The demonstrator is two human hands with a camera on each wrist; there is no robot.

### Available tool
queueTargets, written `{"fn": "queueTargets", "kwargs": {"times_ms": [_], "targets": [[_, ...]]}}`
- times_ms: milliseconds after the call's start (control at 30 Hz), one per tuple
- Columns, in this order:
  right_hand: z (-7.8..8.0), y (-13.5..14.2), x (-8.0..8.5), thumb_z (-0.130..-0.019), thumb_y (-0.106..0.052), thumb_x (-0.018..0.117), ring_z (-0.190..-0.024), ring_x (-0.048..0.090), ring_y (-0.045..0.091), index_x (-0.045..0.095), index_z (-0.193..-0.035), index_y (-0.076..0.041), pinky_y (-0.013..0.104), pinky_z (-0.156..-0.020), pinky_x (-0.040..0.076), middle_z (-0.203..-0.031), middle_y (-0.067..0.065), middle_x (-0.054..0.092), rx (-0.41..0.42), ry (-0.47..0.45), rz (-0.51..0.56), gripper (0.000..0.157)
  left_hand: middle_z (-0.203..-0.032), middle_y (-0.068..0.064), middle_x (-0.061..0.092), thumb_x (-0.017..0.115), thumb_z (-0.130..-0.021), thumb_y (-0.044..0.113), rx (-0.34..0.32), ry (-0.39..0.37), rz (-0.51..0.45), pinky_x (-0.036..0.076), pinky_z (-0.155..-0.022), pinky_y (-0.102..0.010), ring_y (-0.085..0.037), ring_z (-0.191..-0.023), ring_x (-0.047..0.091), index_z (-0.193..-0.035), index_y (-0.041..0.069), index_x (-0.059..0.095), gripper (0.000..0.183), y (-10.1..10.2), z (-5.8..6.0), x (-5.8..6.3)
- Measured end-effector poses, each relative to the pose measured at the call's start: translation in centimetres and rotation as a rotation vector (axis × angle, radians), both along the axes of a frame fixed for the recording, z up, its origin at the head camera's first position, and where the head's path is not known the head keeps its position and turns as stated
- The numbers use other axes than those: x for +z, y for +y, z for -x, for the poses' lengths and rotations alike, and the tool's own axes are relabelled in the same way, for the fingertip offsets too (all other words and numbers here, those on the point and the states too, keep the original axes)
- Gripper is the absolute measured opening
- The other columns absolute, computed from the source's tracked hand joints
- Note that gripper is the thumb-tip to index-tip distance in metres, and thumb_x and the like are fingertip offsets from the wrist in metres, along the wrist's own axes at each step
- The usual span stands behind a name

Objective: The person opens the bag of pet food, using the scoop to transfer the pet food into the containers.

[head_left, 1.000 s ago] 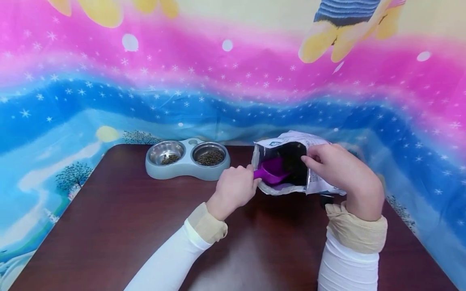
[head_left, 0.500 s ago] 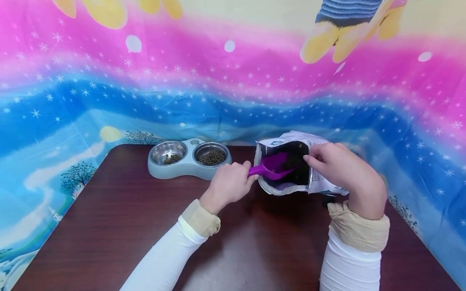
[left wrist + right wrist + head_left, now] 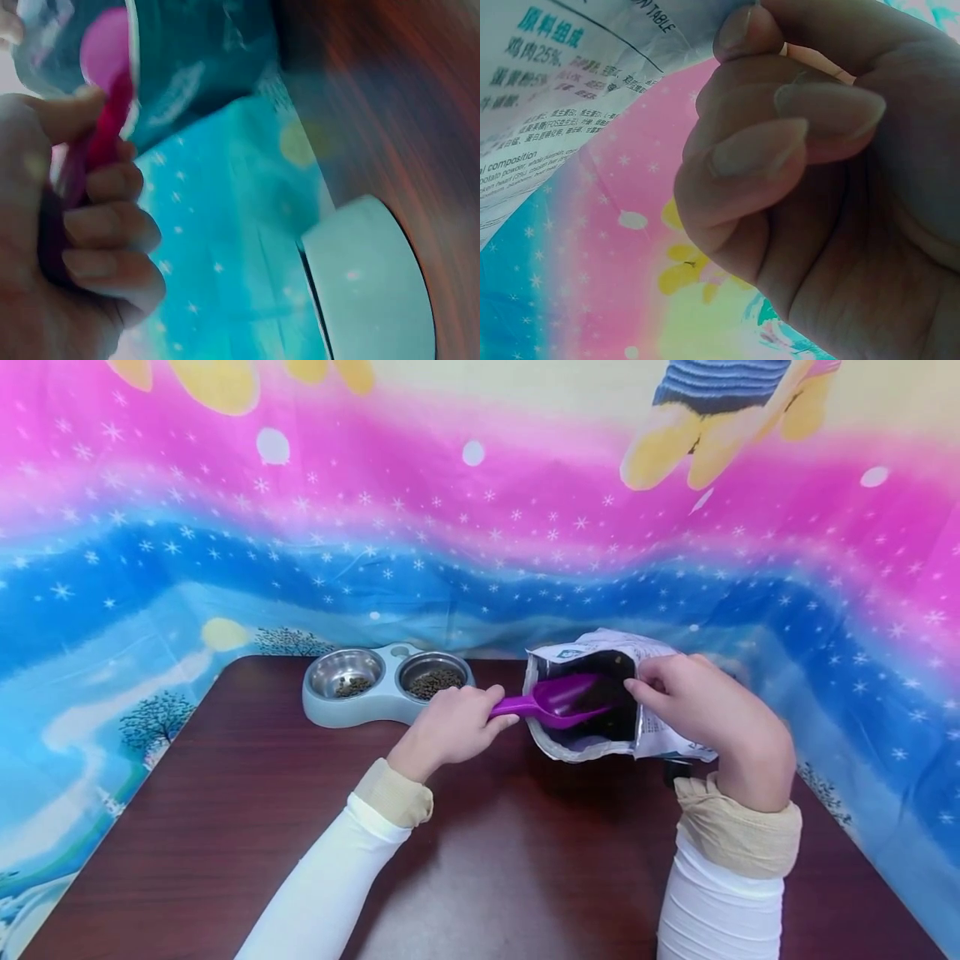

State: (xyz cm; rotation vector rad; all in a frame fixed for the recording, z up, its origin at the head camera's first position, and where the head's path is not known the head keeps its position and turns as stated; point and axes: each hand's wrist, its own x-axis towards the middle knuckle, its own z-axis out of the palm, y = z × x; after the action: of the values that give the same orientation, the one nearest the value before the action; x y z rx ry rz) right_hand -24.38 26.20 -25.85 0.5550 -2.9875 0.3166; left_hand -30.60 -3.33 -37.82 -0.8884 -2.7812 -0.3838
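Note:
My left hand (image 3: 455, 727) grips the handle of a purple scoop (image 3: 558, 702), its fingers curled round it in the left wrist view. The scoop's bowl lies within the mouth of a white printed pet food bag (image 3: 663, 739), tipped with its opening toward the left. My right hand (image 3: 708, 718) pinches the bag's edge between thumb and forefinger; in the right wrist view its other fingers are curled in. To the left stands a pale blue-grey double feeder (image 3: 352, 714). Its left steel bowl (image 3: 326, 675) has a little brown kibble, the right one (image 3: 414, 668) more.
A dark brown wooden table (image 3: 247, 827) bears everything. Behind it and along both sides hangs a colourful printed cloth (image 3: 450, 543). The feeder sits near the table's back edge, partly behind my left hand.
My left hand has drawn the scoop leftward and a little up, so more of it shows at the bag's mouth. The right hand and bag have stayed nearly in place.

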Motion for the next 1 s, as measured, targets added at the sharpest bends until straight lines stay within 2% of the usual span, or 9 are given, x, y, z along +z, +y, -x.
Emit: {"fn": "queueTargets", "kwargs": {"times_ms": [300, 667, 833, 1000], "targets": [[-0.1, 0.1, 0.0, -0.110, -0.020, 0.061, -0.064, 0.047, 0.016, 0.063, -0.081, -0.012, 0.032, -0.066, 0.042, -0.068, 0.000, 0.049, -0.003, -0.002, 0.009, 0.029, -0.070, 0.001, 0.057, 0.059, -0.110, 0.052, -0.048, -0.005, -0.016, 0.050, -0.065, -0.037, -0.018, -0.065, 0.059, -0.098, 0.018, 0.057, 0.037, -1.1, 0.5, 0.0], [-0.4, 0.3, 0.1, -0.109, -0.020, 0.062, -0.065, 0.048, 0.016, 0.063, -0.082, -0.011, 0.033, -0.068, 0.042, -0.068, 0.001, 0.049, -0.020, -0.010, 0.024, 0.029, -0.071, 0.002, 0.057, 0.059, -0.110, 0.051, -0.067, -0.018, -0.044, 0.048, -0.065, -0.035, -0.016, -0.067, 0.058, -0.098, 0.019, 0.057, 0.034, -1.9, 0.4, 1.0], [-0.5, 0.2, 0.0, -0.110, -0.021, 0.062, -0.065, 0.048, 0.016, 0.061, -0.082, -0.012, 0.033, -0.069, 0.044, -0.069, 0.001, 0.048, -0.013, -0.043, 0.049, 0.029, -0.072, 0.003, 0.056, 0.062, -0.109, 0.048, -0.103, -0.053, -0.104, 0.048, -0.068, -0.033, -0.015, -0.068, 0.057, -0.100, 0.019, 0.060, 0.030, -4.4, 0.3, 1.4], [-0.6, 0.3, 0.1, -0.110, -0.020, 0.061, -0.063, 0.046, 0.016, 0.057, -0.078, -0.012, 0.033, -0.068, 0.043, -0.067, 0.000, 0.045, -0.005, -0.045, 0.052, 0.033, -0.070, 0.006, 0.057, 0.069, -0.106, 0.045, -0.079, -0.074, -0.134, 0.048, -0.067, -0.033, -0.013, -0.065, 0.054, -0.101, 0.021, 0.062, 0.025, -7.7, -0.4, 1.8]]}}
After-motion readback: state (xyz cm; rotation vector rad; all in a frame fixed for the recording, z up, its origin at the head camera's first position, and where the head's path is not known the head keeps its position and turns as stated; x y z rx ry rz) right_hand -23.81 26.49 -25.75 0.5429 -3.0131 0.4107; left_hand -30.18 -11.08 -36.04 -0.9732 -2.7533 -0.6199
